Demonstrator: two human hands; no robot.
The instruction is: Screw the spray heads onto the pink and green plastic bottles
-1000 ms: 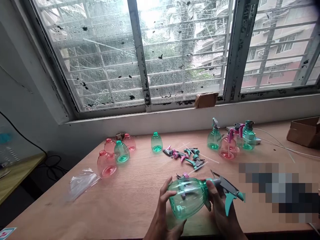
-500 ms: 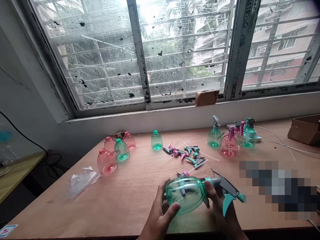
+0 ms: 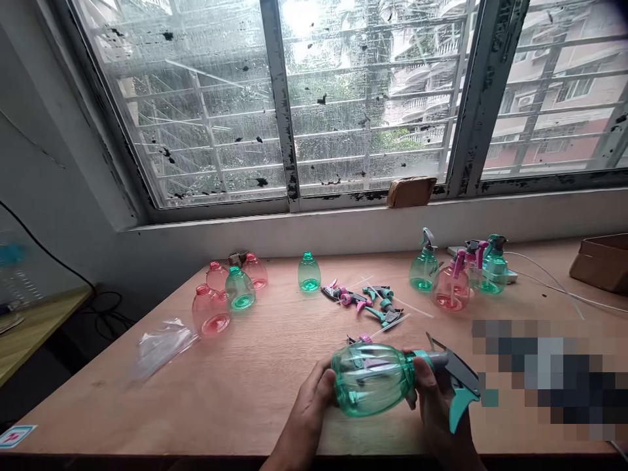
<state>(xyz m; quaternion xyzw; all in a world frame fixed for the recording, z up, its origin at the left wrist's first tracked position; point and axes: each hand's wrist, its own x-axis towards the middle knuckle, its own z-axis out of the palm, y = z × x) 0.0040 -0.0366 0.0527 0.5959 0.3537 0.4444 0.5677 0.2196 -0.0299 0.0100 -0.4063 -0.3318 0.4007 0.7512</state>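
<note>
Green see-through plastic formed the bottle [image 3: 375,381] that I recorded in the head view, held sideways above the near part of the table [image 3: 235,399], base to the left. The left hand [image 3: 310,399] was curled at the base; its far fingers were hidden, so I could not tell whether it gripped. The right hand [image 3: 434,396] was closed around the neck end, where a spray head [image 3: 461,373] sat, trigger downward. I noted loose sprayers [image 3: 390,316] behind and a clear bag [image 3: 164,347] to the left.
</note>
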